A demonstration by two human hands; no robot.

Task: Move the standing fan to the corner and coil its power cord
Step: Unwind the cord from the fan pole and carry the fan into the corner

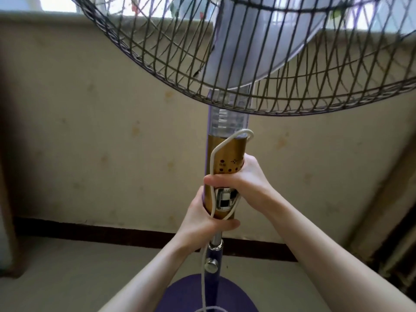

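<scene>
a: you stand at the fan point(225, 154), both hands stacked on its gold column. why that grip?

b: your right hand point(240, 179) is clenched round the column just under the control dots, and your left hand point(207, 217) is clenched round its lower end, above the chrome rod. two hands one above the other probably keep the top-heavy grille point(247, 52) upright while you carry it.

a: and the cord point(203, 266)?

b: not coiled yet. a white loop runs up over the column's top and back down beneath your right thumb; both hands pin it against the column, likely so it won't catch underfoot. the rest hangs slack towards the purple base point(180, 296).

a: where is the fan now?

b: facing the beige wall point(90, 120) below the window, base over the floor; a corner shows to your right. whether the base is lifted, i can't tell.
</scene>
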